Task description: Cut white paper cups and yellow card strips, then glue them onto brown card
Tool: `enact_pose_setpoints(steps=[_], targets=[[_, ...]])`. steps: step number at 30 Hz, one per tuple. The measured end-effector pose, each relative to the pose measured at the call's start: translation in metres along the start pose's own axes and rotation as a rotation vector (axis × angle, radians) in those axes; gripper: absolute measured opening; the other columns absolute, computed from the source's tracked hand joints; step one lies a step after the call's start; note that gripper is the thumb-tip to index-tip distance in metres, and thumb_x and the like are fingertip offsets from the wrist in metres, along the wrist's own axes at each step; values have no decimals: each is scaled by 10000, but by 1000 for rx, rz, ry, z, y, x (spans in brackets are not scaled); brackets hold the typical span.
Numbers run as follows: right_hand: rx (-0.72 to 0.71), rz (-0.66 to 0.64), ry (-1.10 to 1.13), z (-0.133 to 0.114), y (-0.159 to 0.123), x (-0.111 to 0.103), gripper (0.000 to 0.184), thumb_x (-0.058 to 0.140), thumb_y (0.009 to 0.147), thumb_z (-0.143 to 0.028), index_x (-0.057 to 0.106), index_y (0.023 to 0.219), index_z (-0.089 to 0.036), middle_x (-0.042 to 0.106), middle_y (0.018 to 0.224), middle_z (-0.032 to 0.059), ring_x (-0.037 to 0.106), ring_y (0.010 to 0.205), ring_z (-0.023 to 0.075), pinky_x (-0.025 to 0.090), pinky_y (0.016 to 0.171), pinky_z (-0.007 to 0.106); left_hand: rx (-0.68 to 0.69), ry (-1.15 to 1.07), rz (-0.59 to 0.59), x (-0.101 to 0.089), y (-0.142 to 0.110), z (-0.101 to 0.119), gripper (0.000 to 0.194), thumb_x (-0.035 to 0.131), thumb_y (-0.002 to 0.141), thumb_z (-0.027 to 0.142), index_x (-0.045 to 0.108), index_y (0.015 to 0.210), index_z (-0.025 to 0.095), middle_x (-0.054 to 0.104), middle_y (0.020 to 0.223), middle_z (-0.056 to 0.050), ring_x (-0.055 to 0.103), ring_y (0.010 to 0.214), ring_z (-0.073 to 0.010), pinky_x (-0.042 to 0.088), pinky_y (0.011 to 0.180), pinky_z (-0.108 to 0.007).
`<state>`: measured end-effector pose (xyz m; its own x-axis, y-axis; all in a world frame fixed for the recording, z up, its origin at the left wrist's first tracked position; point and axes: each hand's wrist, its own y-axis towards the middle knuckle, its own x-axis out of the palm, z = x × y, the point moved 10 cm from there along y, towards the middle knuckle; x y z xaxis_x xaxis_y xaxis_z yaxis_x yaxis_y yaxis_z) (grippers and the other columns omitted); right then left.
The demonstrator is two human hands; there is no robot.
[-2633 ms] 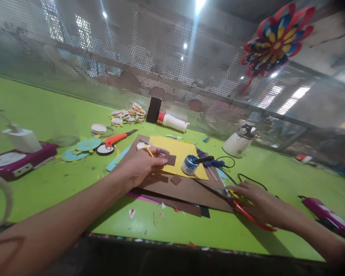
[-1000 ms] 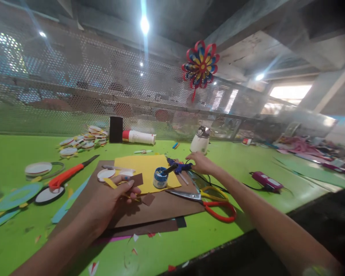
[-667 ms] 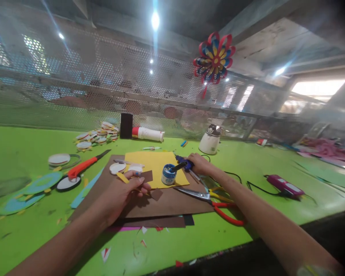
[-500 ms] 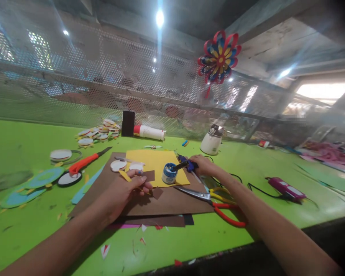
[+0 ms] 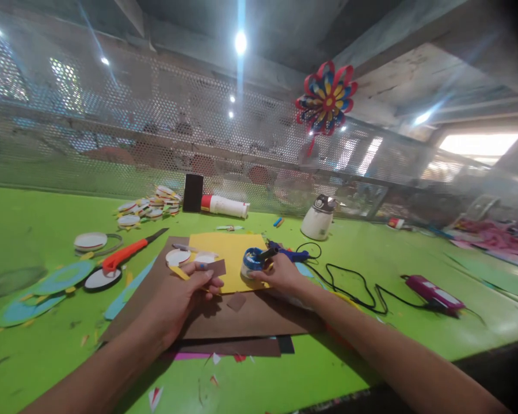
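My left hand (image 5: 190, 287) is closed, pinching a small brown paper piece (image 5: 217, 267), with a yellow paper strip (image 5: 179, 272) along the hand. Another brown piece (image 5: 236, 302) lies just below. My right hand (image 5: 280, 273) is closed on a small jar (image 5: 247, 269) with a blue rim, its thumb against the near side. A dark brush-like handle (image 5: 267, 254) sticks out of the jar. Both hands are over yellow paper (image 5: 224, 244) on a larger brown sheet (image 5: 259, 319). A blue glue gun (image 5: 296, 256) lies just behind my right hand.
White discs (image 5: 178, 257) sit left of the yellow paper. An orange-handled cutter (image 5: 125, 253), blue-green paper rings (image 5: 64, 278) and a pile of finished discs (image 5: 153, 208) are at left. A white kettle-shaped container (image 5: 317, 221) stands behind. A black cord (image 5: 358, 282) crosses toward a maroon device (image 5: 434, 294).
My right hand has left the glue gun and moved left and nearer onto the jar, which has shifted slightly. My forearm now mostly hides the large scissors. My left hand keeps its paper.
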<state>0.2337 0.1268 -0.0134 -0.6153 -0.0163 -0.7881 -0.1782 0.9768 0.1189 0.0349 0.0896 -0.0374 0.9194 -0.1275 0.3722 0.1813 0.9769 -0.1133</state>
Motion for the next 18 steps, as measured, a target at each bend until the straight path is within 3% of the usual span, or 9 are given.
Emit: enact_pose_setpoints(steps=[6, 8, 13, 18], targets=[[134, 123, -130, 33, 94, -78, 307, 594, 915, -328, 596, 1166, -153, 619, 1174, 68, 628, 992, 235, 536, 824, 422, -36, -18, 0, 6, -4, -4, 190, 698, 741, 229, 540, 818, 157, 686, 676, -46, 589, 582, -100, 438, 534, -176], [203, 150, -169, 51, 127, -92, 316, 592, 917, -319, 584, 1189, -159, 609, 1195, 76, 625, 999, 232, 536, 827, 427, -42, 2, -28, 10, -4, -7, 207, 695, 748, 266, 538, 831, 159, 694, 671, -59, 578, 558, -100, 431, 527, -187], [308, 155, -237, 86, 186, -90, 324, 590, 919, -313, 573, 1207, -166, 601, 1210, 83, 624, 1004, 228, 537, 828, 428, -51, 31, -18, 9, 4, -21, 311, 746, 668, 346, 505, 773, 181, 676, 559, -46, 559, 458, -108, 365, 440, -185], [361, 142, -278, 104, 206, -80, 323, 586, 922, -312, 568, 1211, -168, 601, 1207, 85, 625, 998, 223, 538, 826, 428, -79, 36, -43, 13, 6, -28, 394, 785, 612, 429, 500, 741, 189, 676, 550, -51, 552, 441, -108, 373, 432, -192]])
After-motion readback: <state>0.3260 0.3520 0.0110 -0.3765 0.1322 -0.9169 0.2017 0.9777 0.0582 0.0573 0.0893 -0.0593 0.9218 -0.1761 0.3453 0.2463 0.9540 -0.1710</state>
